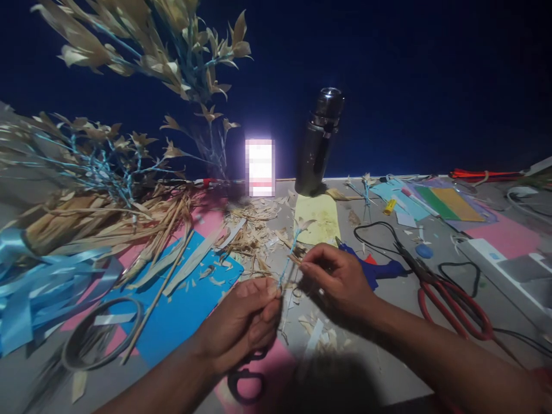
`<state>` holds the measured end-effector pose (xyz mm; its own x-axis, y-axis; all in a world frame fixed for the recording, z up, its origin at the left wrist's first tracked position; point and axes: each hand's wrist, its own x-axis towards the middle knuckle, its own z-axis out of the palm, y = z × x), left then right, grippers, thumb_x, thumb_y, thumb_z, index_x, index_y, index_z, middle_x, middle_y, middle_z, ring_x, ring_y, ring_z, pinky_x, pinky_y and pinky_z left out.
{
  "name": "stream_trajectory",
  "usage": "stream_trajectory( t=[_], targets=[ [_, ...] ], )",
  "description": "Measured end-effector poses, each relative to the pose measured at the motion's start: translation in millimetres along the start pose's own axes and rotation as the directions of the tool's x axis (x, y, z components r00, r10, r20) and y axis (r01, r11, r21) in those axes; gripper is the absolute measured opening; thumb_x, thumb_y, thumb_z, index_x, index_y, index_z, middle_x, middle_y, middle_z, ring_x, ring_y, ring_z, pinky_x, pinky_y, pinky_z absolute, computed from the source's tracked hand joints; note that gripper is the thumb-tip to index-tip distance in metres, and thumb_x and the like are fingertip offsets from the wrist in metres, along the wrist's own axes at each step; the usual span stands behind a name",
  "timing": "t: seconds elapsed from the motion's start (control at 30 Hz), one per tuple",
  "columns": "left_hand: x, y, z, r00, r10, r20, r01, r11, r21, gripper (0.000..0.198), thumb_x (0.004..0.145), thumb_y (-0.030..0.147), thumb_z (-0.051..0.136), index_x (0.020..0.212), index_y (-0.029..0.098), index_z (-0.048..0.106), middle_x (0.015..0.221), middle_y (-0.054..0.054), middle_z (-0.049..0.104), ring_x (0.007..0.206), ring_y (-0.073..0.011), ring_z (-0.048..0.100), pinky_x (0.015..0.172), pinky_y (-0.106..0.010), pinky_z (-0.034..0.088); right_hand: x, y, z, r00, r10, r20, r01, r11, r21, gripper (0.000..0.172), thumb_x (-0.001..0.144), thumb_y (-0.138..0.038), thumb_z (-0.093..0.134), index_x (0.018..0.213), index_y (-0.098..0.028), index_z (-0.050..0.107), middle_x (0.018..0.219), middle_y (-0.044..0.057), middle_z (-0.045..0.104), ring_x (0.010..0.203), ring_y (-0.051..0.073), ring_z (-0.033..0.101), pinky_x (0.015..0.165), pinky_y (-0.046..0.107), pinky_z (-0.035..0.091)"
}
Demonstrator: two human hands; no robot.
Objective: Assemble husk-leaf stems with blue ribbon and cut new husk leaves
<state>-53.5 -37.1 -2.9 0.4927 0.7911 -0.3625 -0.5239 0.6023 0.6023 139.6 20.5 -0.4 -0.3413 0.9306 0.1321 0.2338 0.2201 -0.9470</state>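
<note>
My left hand (248, 313) pinches a thin stem (290, 256) wrapped in light blue, which leans up to the right and carries a small pale husk flower (304, 224) at its tip. Just right of the stem, my right hand (338, 279) has thumb and forefinger pressed together. A brownish sliver shows by those fingertips, but I cannot tell whether it is held. Beyond both hands lies a yellow sheet (317, 215). Black-handled scissors (246, 385) lie partly hidden below my left hand. A dark blue glue gun (375, 268) sits behind my right hand.
Red-handled scissors (457, 310) lie at right, near a white power strip (495, 276). A dark flask (317, 144) stands behind. Dried husks (150, 213), blue ribbon (52, 287) and a tape ring (71, 348) crowd the left, beneath tall husk-flower branches (172, 52). Scraps (254, 230) litter the middle.
</note>
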Motion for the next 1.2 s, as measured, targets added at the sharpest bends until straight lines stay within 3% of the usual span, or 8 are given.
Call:
stream_trajectory(
  t=[0.17,0.3,0.53,0.67,0.83,0.97,1.1,1.2],
  targets=[
    [0,0,-0.2,0.999,-0.020,0.038,0.020,1.000,0.001,0.035,0.092,0.031,0.065,0.061,0.017,0.056,0.041,0.007,0.038,0.032,-0.0034,0.024,0.037,-0.019,0.019,0,2,0,0.986,-0.102,0.133,0.110,0.992,-0.055,0.017,0.088,-0.029,0.069,0.074,-0.021,0.067,0.068,0.001,0.067,0.063,0.016,0.059,0.062,0.028,0.043],
    [2,-1,2.2,0.996,0.054,-0.077,-0.045,0.992,0.117,0.040,0.091,0.037,0.066,0.058,0.019,0.052,0.038,0.007,0.037,0.031,-0.0046,0.026,0.037,-0.019,0.025,1,1,-6,0.998,-0.043,-0.043,0.040,0.996,-0.085,0.015,0.089,-0.029,0.067,0.077,-0.021,0.066,0.069,0.000,0.065,0.060,0.015,0.056,0.059,0.027,0.042],
    [-3,-16,4.6,0.818,0.437,-0.373,-0.070,0.721,0.690,0.023,0.089,0.035,0.063,0.071,0.022,0.055,0.046,0.006,0.056,0.030,-0.0079,0.039,0.032,-0.019,0.026,-8,-5,-1,0.990,-0.037,0.133,0.059,0.984,-0.169,0.018,0.087,-0.026,0.065,0.072,-0.018,0.065,0.060,-0.002,0.057,0.055,0.012,0.049,0.055,0.025,0.036],
    [-4,-20,-4.1,0.716,0.695,-0.062,-0.093,0.183,0.979,0.022,0.090,0.021,0.055,0.068,0.022,0.056,0.050,0.005,0.058,0.039,-0.0101,0.049,0.042,-0.022,0.035,-10,-6,2,0.982,-0.008,0.187,0.035,0.989,-0.141,0.017,0.085,-0.026,0.065,0.070,-0.017,0.065,0.056,-0.004,0.052,0.052,0.010,0.045,0.052,0.023,0.034],
    [-2,-17,-14.9,0.552,0.711,0.436,-0.130,-0.444,0.887,0.026,0.093,0.012,0.052,0.069,0.021,0.058,0.052,0.005,0.057,0.043,-0.0105,0.050,0.050,-0.026,0.035,-9,-6,3,0.991,0.110,0.082,-0.105,0.992,-0.063,0.016,0.083,-0.027,0.064,0.070,-0.017,0.064,0.059,-0.002,0.056,0.055,0.012,0.050,0.051,0.023,0.036],
    [-2,-20,-18.3,0.482,0.649,0.589,-0.104,-0.625,0.774,0.032,0.092,0.010,0.059,0.063,0.022,0.052,0.049,0.006,0.047,0.044,-0.0120,0.041,0.051,-0.032,0.028,-8,-5,7,0.959,0.221,0.175,-0.228,0.973,0.020,0.016,0.079,-0.028,0.069,0.068,-0.017,0.065,0.057,-0.002,0.057,0.052,0.011,0.049,0.048,0.022,0.035],
    [-2,-22,-19.1,0.465,0.612,0.639,-0.110,-0.676,0.728,0.033,0.088,0.007,0.060,0.061,0.022,0.049,0.050,0.004,0.045,0.048,-0.0142,0.038,0.054,-0.035,0.024,-6,-4,9,0.945,0.312,0.097,-0.322,0.938,0.130,0.013,0.078,-0.026,0.069,0.069,-0.017,0.064,0.059,-0.001,0.061,0.052,0.011,0.052,0.048,0.022,0.037],
    [-3,-20,-17.8,0.454,0.603,0.656,-0.116,-0.690,0.714,0.034,0.087,0.005,0.059,0.060,0.022,0.048,0.050,0.004,0.043,0.048,-0.0146,0.035,0.054,-0.036,0.022,-7,-4,11,0.886,0.407,0.221,-0.449,0.872,0.197,0.013,0.075,-0.025,0.070,0.067,-0.016,0.064,0.057,0.000,0.063,0.048,0.010,0.052,0.046,0.022,0.038]
  ],
)
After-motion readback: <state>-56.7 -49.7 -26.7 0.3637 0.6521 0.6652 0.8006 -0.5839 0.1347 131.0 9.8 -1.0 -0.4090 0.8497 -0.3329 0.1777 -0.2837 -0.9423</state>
